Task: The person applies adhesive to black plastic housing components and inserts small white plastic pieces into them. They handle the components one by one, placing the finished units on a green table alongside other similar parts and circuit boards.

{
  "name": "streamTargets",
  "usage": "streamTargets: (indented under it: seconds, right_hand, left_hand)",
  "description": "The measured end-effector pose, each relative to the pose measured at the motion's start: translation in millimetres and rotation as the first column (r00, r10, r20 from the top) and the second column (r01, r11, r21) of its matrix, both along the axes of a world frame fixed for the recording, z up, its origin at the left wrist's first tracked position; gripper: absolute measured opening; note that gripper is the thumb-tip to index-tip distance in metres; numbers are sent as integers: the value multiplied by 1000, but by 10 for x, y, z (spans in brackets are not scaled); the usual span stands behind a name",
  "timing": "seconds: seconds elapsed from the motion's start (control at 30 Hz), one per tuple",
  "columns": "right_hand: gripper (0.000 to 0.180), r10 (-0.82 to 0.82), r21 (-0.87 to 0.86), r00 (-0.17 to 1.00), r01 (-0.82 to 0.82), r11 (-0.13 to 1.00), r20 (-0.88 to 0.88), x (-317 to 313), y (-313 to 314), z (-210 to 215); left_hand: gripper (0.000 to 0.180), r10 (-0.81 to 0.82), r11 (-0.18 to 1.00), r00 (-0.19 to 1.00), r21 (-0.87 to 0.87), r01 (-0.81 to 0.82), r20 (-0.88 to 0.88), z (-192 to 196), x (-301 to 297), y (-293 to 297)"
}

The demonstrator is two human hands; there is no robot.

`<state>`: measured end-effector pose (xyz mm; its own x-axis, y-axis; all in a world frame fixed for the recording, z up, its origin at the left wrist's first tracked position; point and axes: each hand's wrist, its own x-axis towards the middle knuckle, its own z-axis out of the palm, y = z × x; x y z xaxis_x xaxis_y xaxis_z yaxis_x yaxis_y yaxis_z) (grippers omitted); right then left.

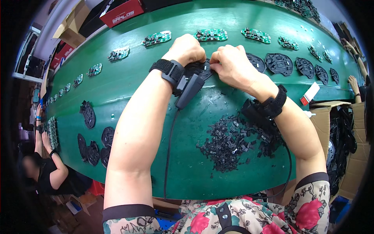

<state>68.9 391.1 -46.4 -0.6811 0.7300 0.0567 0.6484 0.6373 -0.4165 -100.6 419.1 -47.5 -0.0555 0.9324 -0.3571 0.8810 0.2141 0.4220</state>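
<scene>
Nearest, at 6 o'clock, a flowered shirt (233, 212) was seen, w/ a black strap (171, 71) worn on the L wrist & a module (190, 91) hung off it, cable run down toward 6. The shell (202, 70), black & ribbed, was found just past 12 on the green table (144, 93), between the hands. At its upper L, the left hand's (186, 48) fingers were curled in narrow; at its R edge, the right hand's (231, 64) thumb & forefinger were set nearly tip to tip. Whether a small part was pinched by either couldn't be told, tips being partly hidden. Black bits (226, 142) were heaped approx. 4; more shells (278, 63) were lined up around 2; PCBs (210, 35) were strung from 9 via 12 to 2.

For good edge work, it was judged best that the shell be steadied flat by the L, pressure be applied lightly & evenly by the R, ribs not be forced, & the module be held clear.
</scene>
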Motion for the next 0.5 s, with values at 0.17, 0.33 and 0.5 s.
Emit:
streamTargets:
  seconds: [0.17, 0.33, 0.5]
  right_hand:
    - [15, -22, -12, 1000, 22, 1000, 19, 15, 55, 5]
    - [13, -33, 78, 996, 40, 996, -80, 85, 22, 43]
    - [13, -68, 121, 968, 100, 988, -242, 359, -31, 314]
  left_hand:
    - [35, 97, 988, 994, -117, -103, -56, 51, 91, 12]
    - [34, 132, 986, 989, -97, -139, -73, 37, 124, 8]
    - [19, -60, 985, 998, 166, 54, 29, 39, 71, -206]
